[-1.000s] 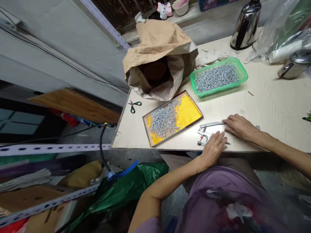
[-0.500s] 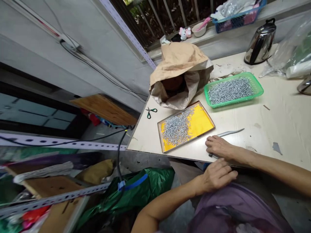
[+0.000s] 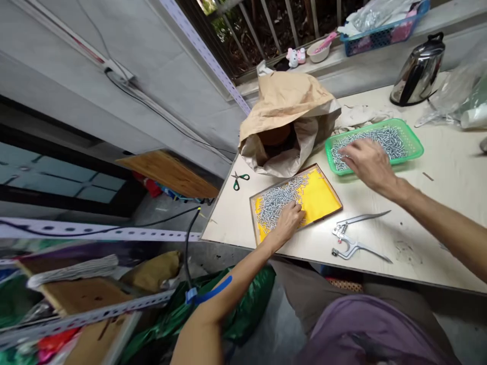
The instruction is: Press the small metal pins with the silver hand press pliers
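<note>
Both hands at the metal pins, plier-like tool lying on the counter

The left hand (image 3: 289,222) reaches into a shallow tray (image 3: 321,195) with a yellow bottom, its fingers curled downward at the near edge of a heap of small metal pins (image 3: 273,204). Its grip looks drawn together, but the fingertips are hidden, so I cannot tell whether it has hold of a pin. The heap covers the left part of the tray; the right part is mostly bare yellow.

The right hand (image 3: 368,161) is at the near side of a green basket (image 3: 414,150), in front of the similar loose pins (image 3: 391,141) that fill it. Its fingers are bent and close to one another; how far apart the tips are, and whether this grip has anything in it, I cannot tell.

Near the front edge of the counter (image 3: 456,203), to the right of the tray and apart from both hands, lies the plier-like metal tool (image 3: 353,248), its two handles spread and pointing right. Scissors (image 3: 237,177) with green-and-black handles lie left of the tray. Behind the tray stands a brown paper bag (image 3: 291,99), its mouth facing the person. A shiny kettle (image 3: 418,71) stands farther back, on the right.
</note>
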The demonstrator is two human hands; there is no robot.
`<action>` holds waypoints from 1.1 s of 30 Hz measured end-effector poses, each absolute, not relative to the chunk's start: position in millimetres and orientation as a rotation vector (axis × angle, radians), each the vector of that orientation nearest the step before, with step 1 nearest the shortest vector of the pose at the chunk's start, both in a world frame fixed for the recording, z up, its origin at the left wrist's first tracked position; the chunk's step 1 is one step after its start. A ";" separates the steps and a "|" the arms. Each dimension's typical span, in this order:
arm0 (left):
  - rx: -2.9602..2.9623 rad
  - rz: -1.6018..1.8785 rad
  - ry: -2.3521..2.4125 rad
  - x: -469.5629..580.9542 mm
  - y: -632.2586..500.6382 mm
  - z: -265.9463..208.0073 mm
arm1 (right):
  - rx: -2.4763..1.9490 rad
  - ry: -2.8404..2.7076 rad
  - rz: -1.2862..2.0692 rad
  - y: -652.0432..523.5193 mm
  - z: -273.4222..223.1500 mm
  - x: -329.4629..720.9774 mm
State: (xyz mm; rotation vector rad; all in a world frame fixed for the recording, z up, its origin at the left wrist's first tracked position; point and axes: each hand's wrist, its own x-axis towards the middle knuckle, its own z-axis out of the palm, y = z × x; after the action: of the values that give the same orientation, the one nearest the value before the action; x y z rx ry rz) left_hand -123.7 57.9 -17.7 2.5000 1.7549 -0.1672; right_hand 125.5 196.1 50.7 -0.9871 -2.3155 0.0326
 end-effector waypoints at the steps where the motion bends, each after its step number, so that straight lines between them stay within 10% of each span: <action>1: 2.492 -0.159 1.746 -122.3 58.2 -16.3 | -1.073 -2.314 0.018 202.7 55.0 129.2; 9: 1.593 0.472 1.703 -77.4 29.4 -8.6 | -0.992 -2.847 0.614 91.8 20.1 178.8; 33: 0.877 0.049 1.559 -30.6 21.9 -16.7 | -1.135 -2.811 0.322 51.0 -30.3 209.4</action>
State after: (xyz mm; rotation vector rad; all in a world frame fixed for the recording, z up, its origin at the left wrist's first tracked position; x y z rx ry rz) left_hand -30.6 21.9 -16.7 0.8774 1.5586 0.0487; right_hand 209.4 51.0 -30.3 -1.1355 -2.8108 0.3219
